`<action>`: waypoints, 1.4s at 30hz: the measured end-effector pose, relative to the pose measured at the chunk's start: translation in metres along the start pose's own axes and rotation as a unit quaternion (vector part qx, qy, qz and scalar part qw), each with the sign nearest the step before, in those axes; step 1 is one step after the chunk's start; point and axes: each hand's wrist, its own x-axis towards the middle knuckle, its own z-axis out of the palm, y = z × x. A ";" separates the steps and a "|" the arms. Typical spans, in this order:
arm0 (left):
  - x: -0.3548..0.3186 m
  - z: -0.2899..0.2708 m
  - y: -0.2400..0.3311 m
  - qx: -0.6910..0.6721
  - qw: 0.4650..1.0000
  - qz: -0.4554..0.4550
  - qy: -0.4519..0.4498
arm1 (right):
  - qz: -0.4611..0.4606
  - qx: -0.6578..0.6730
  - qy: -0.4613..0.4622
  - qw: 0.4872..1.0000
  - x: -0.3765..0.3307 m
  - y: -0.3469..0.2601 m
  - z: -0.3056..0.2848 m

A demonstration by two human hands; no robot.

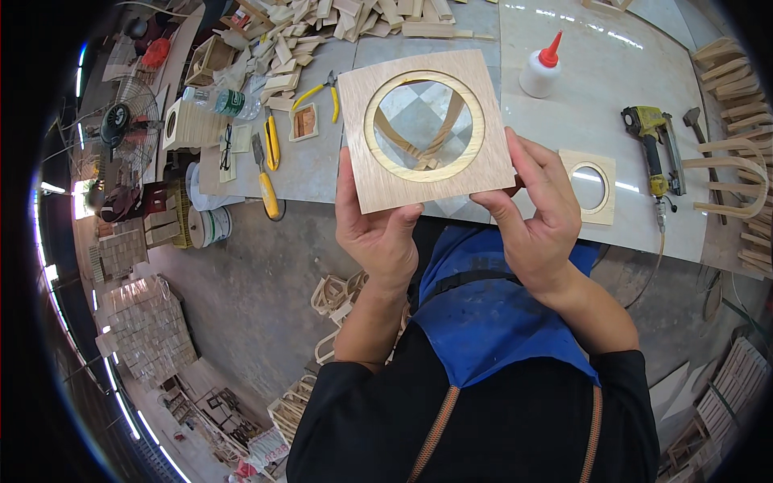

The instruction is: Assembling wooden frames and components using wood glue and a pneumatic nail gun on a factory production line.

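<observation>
Between my two hands, raised above the near edge of the workbench [451, 68], is a square wooden box frame [366, 181]. A round hole goes through its front panel, lined with a paler wooden ring [475, 149]; dark strips and a grey surface show through it. My left hand [378, 233] grips the lower left corner, thumb on the lower edge. My right hand [541, 205] holds the lower right corner, thumb beneath and fingers along the side. Just right of that hand, a square wooden panel with a round hole [600, 211] lies on the bench.
A white glue bottle [541, 74] with a red tip stands behind my right hand. Farther right lies a nail gun [654, 145] with a hose, near a hammer [694, 121]. Yellow-handled pliers [334, 101], a chisel [264, 173] and piled wood offcuts [354, 18] are on the left.
</observation>
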 end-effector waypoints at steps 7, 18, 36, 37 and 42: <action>-0.004 -0.005 -0.006 -0.011 1.000 0.013 -0.021 | 0.003 0.006 -0.003 1.000 -0.004 0.000 -0.001; -0.001 -0.008 -0.004 -0.027 0.999 0.004 0.038 | 0.004 0.019 -0.013 1.000 -0.004 -0.001 0.007; 0.041 -0.064 -0.001 0.003 0.998 -0.028 -0.060 | 0.001 0.082 -0.117 0.990 0.035 0.023 -0.025; 0.042 -0.066 0.001 0.003 0.997 -0.035 -0.073 | -0.001 0.108 -0.130 0.986 0.039 0.024 -0.026; 0.047 -0.070 0.000 0.009 0.995 -0.039 -0.096 | 0.017 0.196 -0.189 0.962 0.053 0.024 -0.028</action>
